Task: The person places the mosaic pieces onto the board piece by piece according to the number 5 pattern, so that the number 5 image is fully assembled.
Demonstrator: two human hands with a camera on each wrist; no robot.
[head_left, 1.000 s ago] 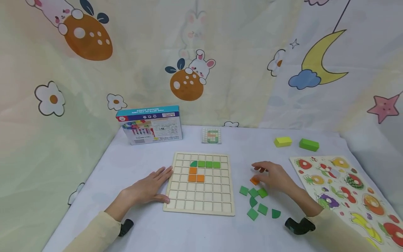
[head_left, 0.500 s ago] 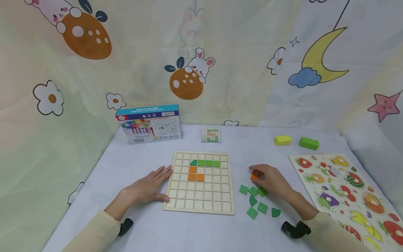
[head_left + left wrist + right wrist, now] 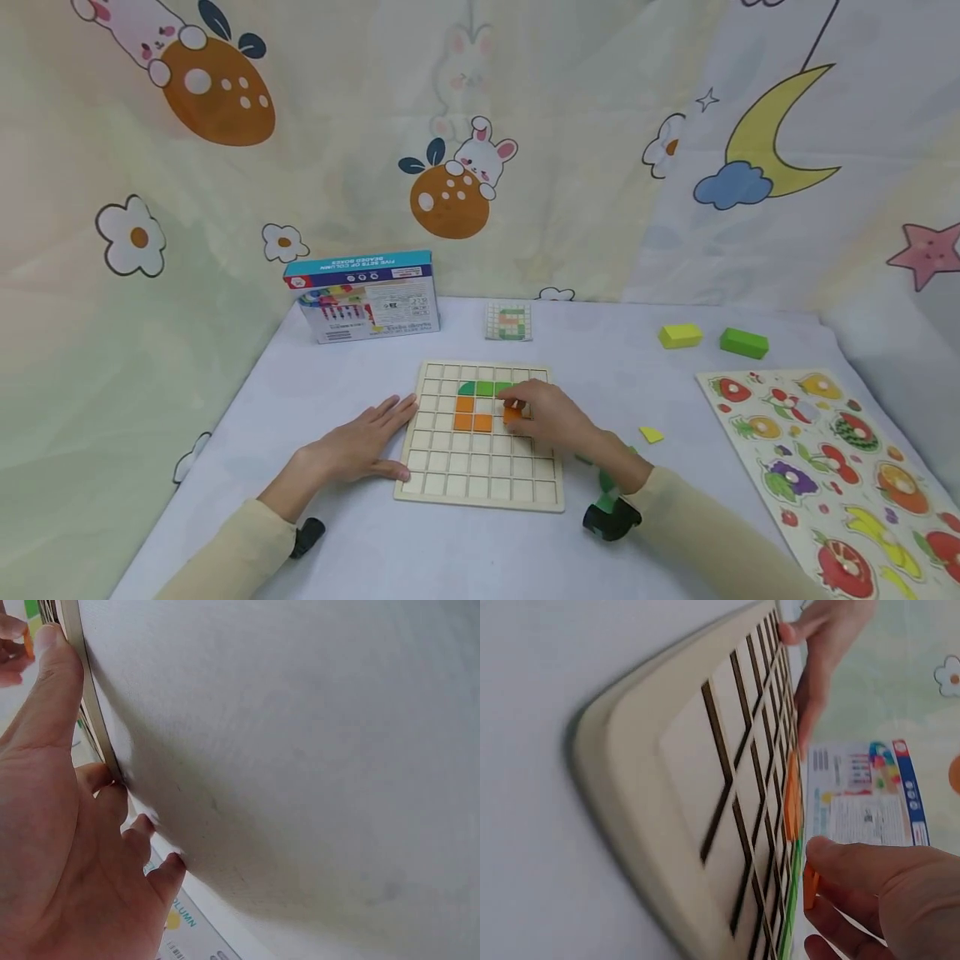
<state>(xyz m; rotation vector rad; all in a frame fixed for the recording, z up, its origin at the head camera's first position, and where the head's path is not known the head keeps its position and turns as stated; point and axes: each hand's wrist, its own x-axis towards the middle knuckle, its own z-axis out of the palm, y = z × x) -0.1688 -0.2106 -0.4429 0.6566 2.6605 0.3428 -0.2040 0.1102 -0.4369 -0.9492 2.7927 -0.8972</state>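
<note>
A wooden grid board [image 3: 480, 503] lies on the white table. My left hand [image 3: 365, 442] rests with straight fingers along its left edge, and in the left wrist view the thumb [image 3: 56, 682] touches the board's side. Over the board's upper right part, my right hand [image 3: 557, 417] pinches an orange square tile [image 3: 512, 414] between thumb and fingers; the right wrist view shows this tile [image 3: 811, 885] edge-on, close over the grid. Set in the grid are 3 orange tiles [image 3: 482, 423] and a row of green pieces [image 3: 485, 388], its right end hidden by my right hand.
Loose green tiles [image 3: 606, 502] lie right of the board, partly under my right forearm, with a yellow piece [image 3: 651, 434] near them. Behind stand a pattern card [image 3: 508, 322] and a box [image 3: 367, 304]. Yellow [image 3: 680, 336] and green blocks [image 3: 744, 342] and a fruit puzzle board [image 3: 817, 467] are at right.
My right hand has picked up the orange tile from beside the loose green ones and carried it left over the board. A yellow piece now shows on the table. My left hand stays put.
</note>
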